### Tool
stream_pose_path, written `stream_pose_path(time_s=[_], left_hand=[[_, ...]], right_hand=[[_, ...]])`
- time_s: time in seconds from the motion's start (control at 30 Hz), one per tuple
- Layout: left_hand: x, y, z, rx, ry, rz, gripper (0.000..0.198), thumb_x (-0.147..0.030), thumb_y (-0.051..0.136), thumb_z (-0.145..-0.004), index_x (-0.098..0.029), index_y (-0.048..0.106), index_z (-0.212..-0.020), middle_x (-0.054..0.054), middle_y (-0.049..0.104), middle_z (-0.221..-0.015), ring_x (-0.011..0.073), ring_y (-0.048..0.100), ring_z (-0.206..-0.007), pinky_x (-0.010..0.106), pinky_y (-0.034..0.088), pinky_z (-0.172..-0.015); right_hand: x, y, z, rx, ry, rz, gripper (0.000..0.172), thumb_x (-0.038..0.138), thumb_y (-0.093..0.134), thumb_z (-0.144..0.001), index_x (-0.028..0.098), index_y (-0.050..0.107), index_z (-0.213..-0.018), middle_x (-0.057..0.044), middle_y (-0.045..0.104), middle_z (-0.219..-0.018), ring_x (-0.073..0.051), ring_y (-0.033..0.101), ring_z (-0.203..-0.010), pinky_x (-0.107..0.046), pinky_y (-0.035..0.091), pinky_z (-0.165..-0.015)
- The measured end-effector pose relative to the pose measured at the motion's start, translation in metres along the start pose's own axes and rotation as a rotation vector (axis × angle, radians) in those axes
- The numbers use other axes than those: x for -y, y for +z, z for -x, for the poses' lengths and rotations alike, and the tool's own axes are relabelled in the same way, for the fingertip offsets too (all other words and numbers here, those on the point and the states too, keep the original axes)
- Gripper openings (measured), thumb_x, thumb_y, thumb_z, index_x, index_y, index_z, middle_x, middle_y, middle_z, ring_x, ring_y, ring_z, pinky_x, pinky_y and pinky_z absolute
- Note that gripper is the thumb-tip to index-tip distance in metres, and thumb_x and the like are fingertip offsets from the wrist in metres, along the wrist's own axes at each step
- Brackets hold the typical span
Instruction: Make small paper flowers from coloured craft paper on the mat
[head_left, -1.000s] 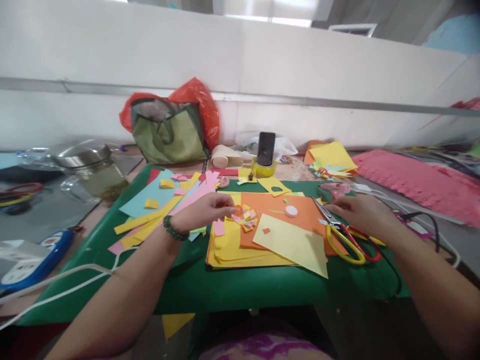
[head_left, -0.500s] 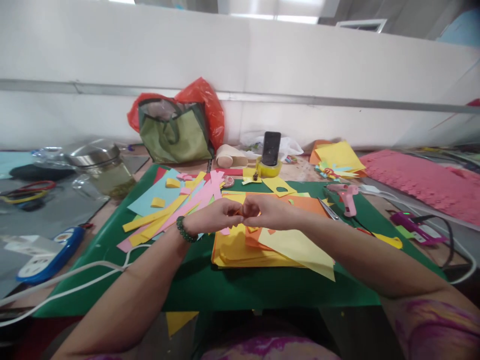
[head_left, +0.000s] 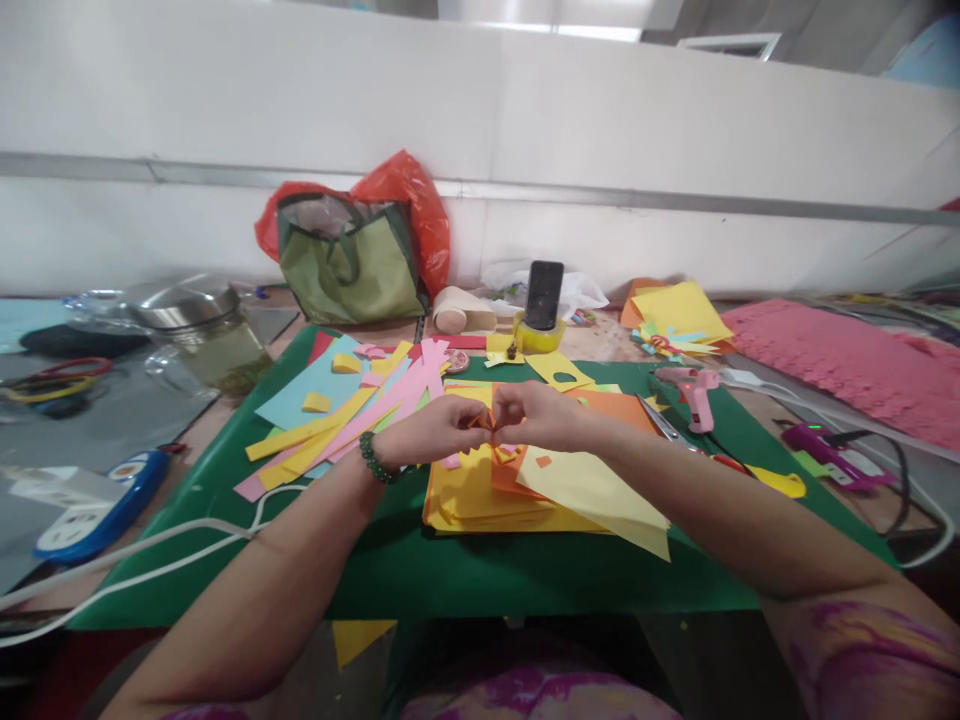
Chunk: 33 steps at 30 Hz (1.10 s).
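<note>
Step in hand: judged as pinching or folding of a small orange scrap of paper (head_left: 482, 420) between the fingertips of both hands, just above the centre of the frame
Left hand (head_left: 431, 432): closed; thumb and forefinger nipped on the left side of the scrap; green bead bracelet (head_left: 373, 460) at the wrist
Right hand (head_left: 536, 415): closed likewise; fingertips nipped on the right side of the scrap; meeting the left hand at the fingertips
Place of the scrap: mid-frame, raised a little over the stack of yellow and orange paper sheets (head_left: 480, 495); touching it or not, impossible to tell; stack flat on the dark green mat (head_left: 450, 570)
Pointing and long axis: mostly hidden by the fingers; only a sliver of orange on show; probably lying left to right across the frame, from one hand to the other; leading end not to be made out
Next move calls for: by judgement, fine fingertip work and no slack in either pinch; otherwise a likely drop among the loose cuttings below
Nearby: scissors with yellow and red handles (head_left: 658, 418) and pink glue gun (head_left: 694, 392) right of centre, out of both hands; pink and yellow paper strips (head_left: 352, 415) left of centre
</note>
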<state>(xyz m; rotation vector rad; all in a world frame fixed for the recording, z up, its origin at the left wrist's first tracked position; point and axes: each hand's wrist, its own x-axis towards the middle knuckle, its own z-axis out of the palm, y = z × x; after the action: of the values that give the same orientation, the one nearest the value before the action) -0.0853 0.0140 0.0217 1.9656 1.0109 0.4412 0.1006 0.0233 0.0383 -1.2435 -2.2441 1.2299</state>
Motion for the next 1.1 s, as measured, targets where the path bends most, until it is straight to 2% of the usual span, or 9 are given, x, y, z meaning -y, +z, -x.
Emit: stream_pose_path(time_s=[0.2,0.3,0.4,0.5,0.63,0.83,1.1], left_hand=[[0.003,0.001,-0.002,-0.09,0.061,0.089,0.008,-0.022,0.057,-0.071,-0.017,0.055,-0.078,-0.002,0.059,-0.069,0.0126,0.055,-0.065,0.023,0.043,-0.058],[0.006,0.001,-0.003,-0.083,0.067,0.171,0.032,-0.02,0.059,-0.071,-0.017,0.055,-0.103,-0.003,0.06,-0.069,0.0129,0.057,-0.065,0.023,0.044,-0.058],[0.007,0.001,-0.003,-0.031,0.068,0.185,0.061,-0.017,0.058,-0.073,-0.016,0.042,-0.131,-0.004,0.061,-0.069,0.0125,0.057,-0.064,0.022,0.043,-0.056],[0.009,0.001,-0.003,-0.02,0.067,0.179,0.077,-0.015,0.058,-0.072,-0.017,0.027,-0.143,-0.004,0.06,-0.07,0.012,0.057,-0.063,0.022,0.043,-0.056],[0.013,0.001,-0.004,-0.036,0.099,0.192,0.08,-0.014,0.056,-0.072,-0.018,0.022,-0.145,-0.004,0.059,-0.073,0.0134,0.059,-0.07,0.024,0.045,-0.061],[0.015,0.001,-0.008,-0.091,0.081,0.187,0.077,-0.015,0.058,-0.072,-0.018,0.026,-0.142,-0.002,0.061,-0.077,0.0143,0.06,-0.071,0.024,0.044,-0.061],[0.013,-0.005,-0.005,-0.066,-0.044,0.198,0.077,-0.021,0.064,-0.072,-0.015,0.031,-0.141,-0.003,0.062,-0.07,0.0128,0.057,-0.065,0.024,0.043,-0.06]], right_hand=[[-0.003,0.002,-0.003,-0.005,-0.013,0.004,0.007,0.018,0.055,-0.067,0.02,0.048,-0.069,0.003,0.059,-0.063,-0.012,0.057,-0.058,-0.022,0.041,-0.05],[0.002,-0.003,-0.003,-0.041,-0.034,0.086,0.006,0.022,0.056,-0.069,0.019,0.051,-0.067,0.002,0.058,-0.062,-0.013,0.053,-0.055,-0.023,0.035,-0.046],[0.004,-0.006,-0.006,-0.112,-0.069,0.156,0.006,0.02,0.057,-0.068,0.019,0.051,-0.067,0.002,0.057,-0.065,-0.013,0.051,-0.057,-0.025,0.034,-0.049],[0.003,-0.006,-0.012,-0.087,-0.161,0.135,0.008,0.016,0.058,-0.068,0.019,0.051,-0.07,0.003,0.059,-0.068,-0.013,0.054,-0.062,-0.024,0.038,-0.053],[0.004,-0.003,-0.018,-0.097,-0.262,0.114,0.016,0.01,0.06,-0.065,0.02,0.048,-0.068,0.005,0.057,-0.065,-0.011,0.053,-0.059,-0.023,0.04,-0.054],[0.009,-0.003,-0.023,-0.118,-0.206,0.124,0.019,0.008,0.061,-0.064,0.02,0.048,-0.07,0.006,0.058,-0.063,-0.01,0.053,-0.056,-0.022,0.037,-0.051],[-0.005,0.0,-0.033,-0.098,-0.11,-0.061,0.022,0.006,0.062,-0.058,0.02,0.048,-0.068,0.007,0.056,-0.056,-0.011,0.055,-0.054,-0.022,0.037,-0.05]])
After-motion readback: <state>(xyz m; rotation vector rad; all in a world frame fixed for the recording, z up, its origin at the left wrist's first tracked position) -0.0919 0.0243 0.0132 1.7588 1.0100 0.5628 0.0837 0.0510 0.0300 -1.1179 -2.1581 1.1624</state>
